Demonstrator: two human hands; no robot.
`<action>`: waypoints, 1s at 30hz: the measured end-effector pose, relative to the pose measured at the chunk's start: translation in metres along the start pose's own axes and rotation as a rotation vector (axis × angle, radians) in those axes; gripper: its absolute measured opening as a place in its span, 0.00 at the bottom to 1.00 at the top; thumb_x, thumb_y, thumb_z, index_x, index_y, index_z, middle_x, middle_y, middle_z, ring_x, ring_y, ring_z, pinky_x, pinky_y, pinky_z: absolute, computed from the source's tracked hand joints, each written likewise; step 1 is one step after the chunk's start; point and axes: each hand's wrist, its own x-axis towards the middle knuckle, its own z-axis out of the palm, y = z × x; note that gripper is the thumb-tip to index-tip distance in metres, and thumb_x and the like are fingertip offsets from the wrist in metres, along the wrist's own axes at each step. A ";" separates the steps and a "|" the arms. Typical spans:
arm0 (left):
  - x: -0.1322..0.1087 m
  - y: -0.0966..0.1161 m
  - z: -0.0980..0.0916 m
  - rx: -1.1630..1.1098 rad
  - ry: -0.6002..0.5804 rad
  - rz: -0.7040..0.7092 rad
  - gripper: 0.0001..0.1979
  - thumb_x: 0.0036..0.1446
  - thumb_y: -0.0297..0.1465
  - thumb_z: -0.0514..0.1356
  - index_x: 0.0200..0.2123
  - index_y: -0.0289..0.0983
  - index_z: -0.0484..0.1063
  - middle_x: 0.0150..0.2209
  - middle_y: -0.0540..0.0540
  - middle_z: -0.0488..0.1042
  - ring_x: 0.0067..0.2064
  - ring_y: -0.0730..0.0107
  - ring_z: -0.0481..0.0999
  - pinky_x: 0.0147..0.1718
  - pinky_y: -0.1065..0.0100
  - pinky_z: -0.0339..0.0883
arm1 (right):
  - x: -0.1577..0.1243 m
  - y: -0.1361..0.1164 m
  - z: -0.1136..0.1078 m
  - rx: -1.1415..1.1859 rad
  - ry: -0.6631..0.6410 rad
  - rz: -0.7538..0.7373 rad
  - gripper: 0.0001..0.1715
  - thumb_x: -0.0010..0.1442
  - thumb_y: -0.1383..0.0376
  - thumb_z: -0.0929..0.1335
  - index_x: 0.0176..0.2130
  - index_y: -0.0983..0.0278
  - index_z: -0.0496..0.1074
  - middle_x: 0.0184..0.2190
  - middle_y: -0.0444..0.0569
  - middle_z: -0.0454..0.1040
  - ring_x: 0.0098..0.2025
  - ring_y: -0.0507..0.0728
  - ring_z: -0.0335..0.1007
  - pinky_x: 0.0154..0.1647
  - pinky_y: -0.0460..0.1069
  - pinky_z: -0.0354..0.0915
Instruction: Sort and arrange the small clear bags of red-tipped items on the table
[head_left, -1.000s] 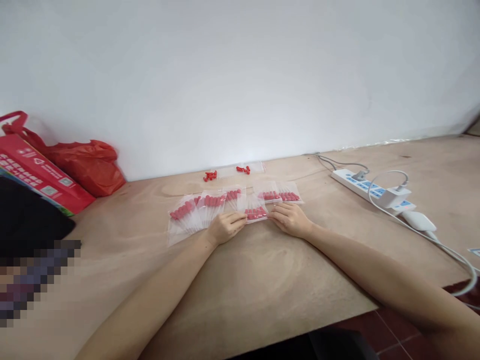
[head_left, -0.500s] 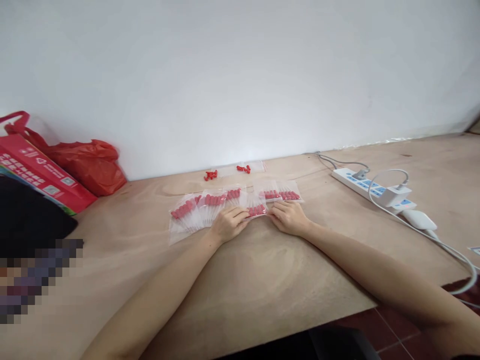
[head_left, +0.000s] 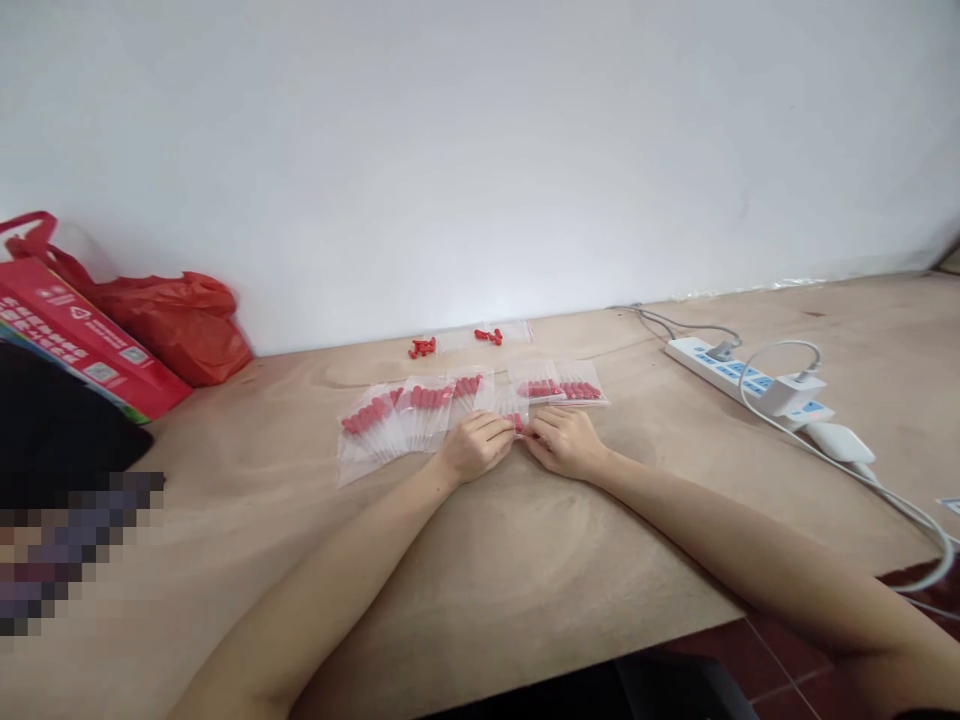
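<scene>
On the tan table (head_left: 525, 560) lies a row of small clear plastic bags with red pieces inside (head_left: 420, 405). My left hand (head_left: 474, 446) and my right hand (head_left: 561, 440) meet at one such bag (head_left: 516, 418) in the middle of the row, fingers pinched on its near edge from either side. Only a sliver of that bag and its red pieces shows between my fingertips. More filled bags (head_left: 559, 385) lie just beyond my right hand.
Loose red pieces (head_left: 421, 348) and a clear bag (head_left: 501, 334) lie by the white wall. A red box (head_left: 82, 345) and a red plastic bag (head_left: 180, 325) sit far left. A white power strip (head_left: 750, 382) with charger and cables lies right. The table edge is at lower right.
My two hands have drawn closer together over the middle bag, so they now cover most of it. The view has shifted slightly.
</scene>
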 end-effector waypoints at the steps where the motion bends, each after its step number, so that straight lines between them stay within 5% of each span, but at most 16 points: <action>1: 0.001 0.000 -0.001 0.008 -0.003 0.015 0.06 0.53 0.26 0.52 0.31 0.34 0.69 0.32 0.47 0.74 0.34 0.72 0.71 0.33 0.69 0.67 | 0.000 0.000 0.000 0.005 -0.002 0.000 0.11 0.55 0.64 0.60 0.25 0.65 0.65 0.22 0.45 0.68 0.26 0.50 0.60 0.25 0.46 0.49; 30: -0.007 -0.006 0.000 -0.039 0.079 -0.068 0.08 0.53 0.26 0.52 0.36 0.36 0.69 0.36 0.47 0.73 0.38 0.73 0.72 0.37 0.69 0.69 | 0.001 0.010 0.002 -0.024 0.140 -0.120 0.13 0.58 0.68 0.58 0.32 0.63 0.70 0.27 0.47 0.70 0.31 0.51 0.61 0.29 0.46 0.54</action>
